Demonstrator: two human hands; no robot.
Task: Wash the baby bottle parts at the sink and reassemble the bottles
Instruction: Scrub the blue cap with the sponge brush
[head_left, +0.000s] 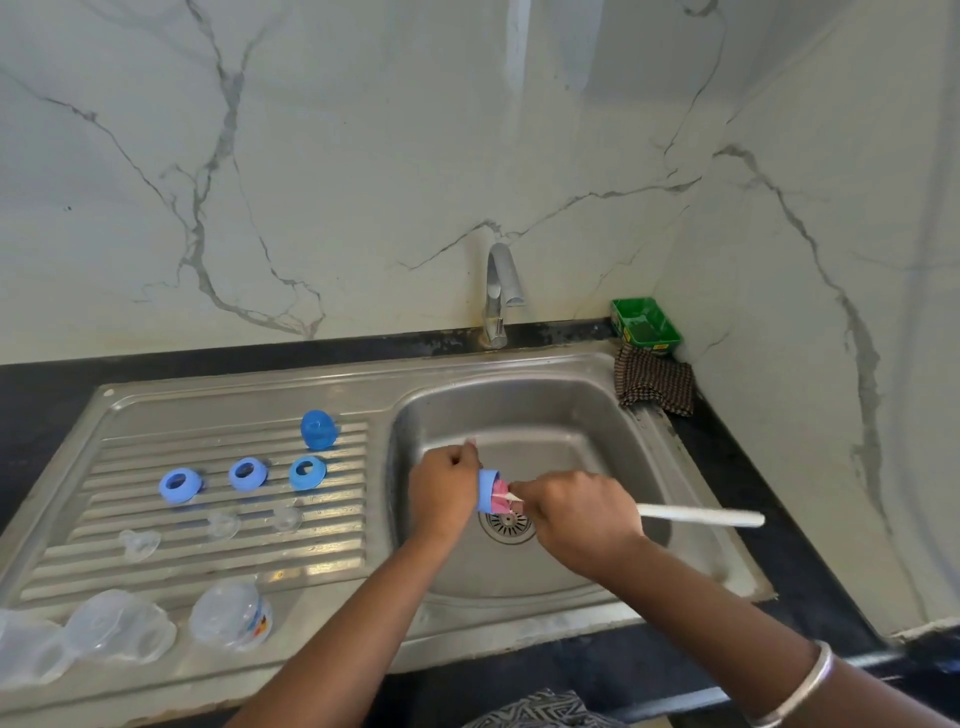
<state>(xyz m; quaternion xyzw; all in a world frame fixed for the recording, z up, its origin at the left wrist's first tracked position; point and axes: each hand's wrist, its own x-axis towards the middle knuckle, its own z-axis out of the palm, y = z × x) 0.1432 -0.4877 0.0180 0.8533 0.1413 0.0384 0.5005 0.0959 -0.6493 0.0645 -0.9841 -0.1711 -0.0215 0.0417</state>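
Centre of frame, over the sink (613, 415) basin: left hand (444, 486) wrapped around a blue cap (488, 491), right hand (579, 512) clenched on a white brush (696, 517) with its pink head inside the cap. Left of frame, on the drainboard: blue rings (248, 473), clear teats (224, 525), clear bottles (231, 621). Likely risks: wet cap slipping from the grip toward the drain (506, 527); brush handle levering out and flicking water; round bottles rolling off the drainboard edge at lower left.

No text can be read anywhere. The clear plastic baby bottle (231, 621) lying on the steel draining board carries a blue, orange and red print, too blurred to make out. The green plastic tray (645, 326) shows yellow marks along its side, also illegible.
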